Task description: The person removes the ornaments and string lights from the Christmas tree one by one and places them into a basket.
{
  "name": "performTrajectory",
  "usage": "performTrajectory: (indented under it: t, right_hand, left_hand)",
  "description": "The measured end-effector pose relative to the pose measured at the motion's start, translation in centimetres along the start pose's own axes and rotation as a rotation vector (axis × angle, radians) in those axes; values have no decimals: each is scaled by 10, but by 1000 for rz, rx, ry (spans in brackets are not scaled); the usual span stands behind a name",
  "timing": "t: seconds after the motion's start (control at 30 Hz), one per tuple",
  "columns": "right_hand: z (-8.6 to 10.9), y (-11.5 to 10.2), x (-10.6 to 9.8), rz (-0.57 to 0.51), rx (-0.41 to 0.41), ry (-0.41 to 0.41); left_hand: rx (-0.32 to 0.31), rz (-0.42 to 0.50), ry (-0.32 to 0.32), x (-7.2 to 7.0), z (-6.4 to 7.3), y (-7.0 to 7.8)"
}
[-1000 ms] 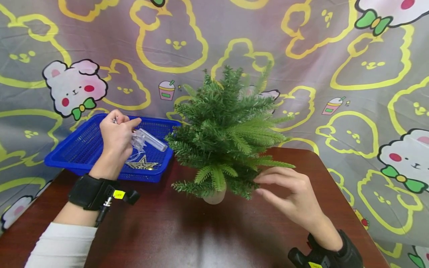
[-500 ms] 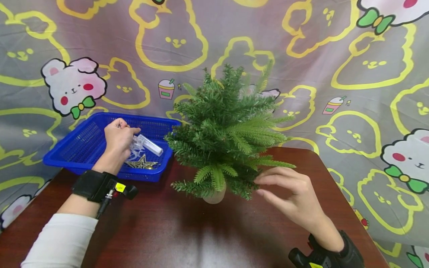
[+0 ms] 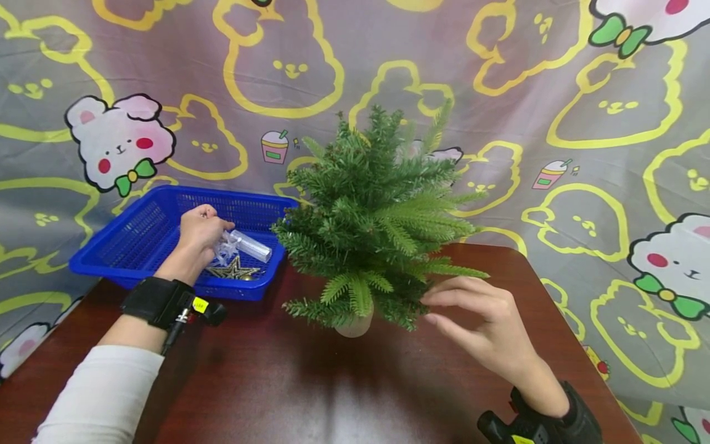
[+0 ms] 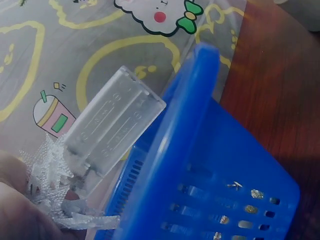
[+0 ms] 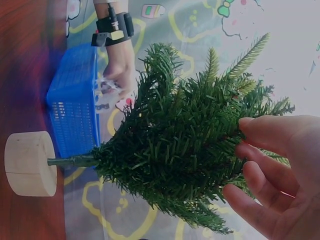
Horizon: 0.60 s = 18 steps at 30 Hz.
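Note:
My left hand [image 3: 198, 234] is over the blue basket [image 3: 91, 269], its fingers curled around a tangled bundle of clear string lights [image 3: 224, 251]. From the bundle sticks out a clear plastic battery box [image 4: 117, 122], above the basket rim in the left wrist view. A small artificial Christmas tree [image 3: 366, 203] stands upright on a round wooden base [image 5: 31, 164]. On the tree's right side my right hand [image 3: 482, 314] has its fingertips at a lower branch, fingers loosely bent and apart in the right wrist view.
Inside the basket lies a gold star ornament [image 3: 235, 270] with a small gold ball [image 3: 247, 277] beside it. All stand on a dark red-brown table [image 3: 266, 382]. A patterned curtain [image 3: 310, 55] hangs right behind the tree and basket.
My left hand has lowered toward the basket and shifted slightly right, bringing the string lights and battery box down with it. My right hand and the tree have stayed put.

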State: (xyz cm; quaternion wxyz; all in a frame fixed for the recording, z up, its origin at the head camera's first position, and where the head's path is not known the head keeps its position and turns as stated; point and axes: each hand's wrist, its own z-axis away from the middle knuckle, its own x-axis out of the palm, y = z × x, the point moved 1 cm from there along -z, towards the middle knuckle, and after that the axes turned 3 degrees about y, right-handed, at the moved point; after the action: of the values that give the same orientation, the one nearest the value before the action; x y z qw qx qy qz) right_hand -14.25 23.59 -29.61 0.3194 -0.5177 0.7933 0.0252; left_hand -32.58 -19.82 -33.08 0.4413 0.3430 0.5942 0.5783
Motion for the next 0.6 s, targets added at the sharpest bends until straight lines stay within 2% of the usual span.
performTrajectory:
  t: [0.6]
  right_hand:
    - [1,1,0,-4,-6,-3]
  left_hand:
    - [-68,-310,-219,0,-12,-19]
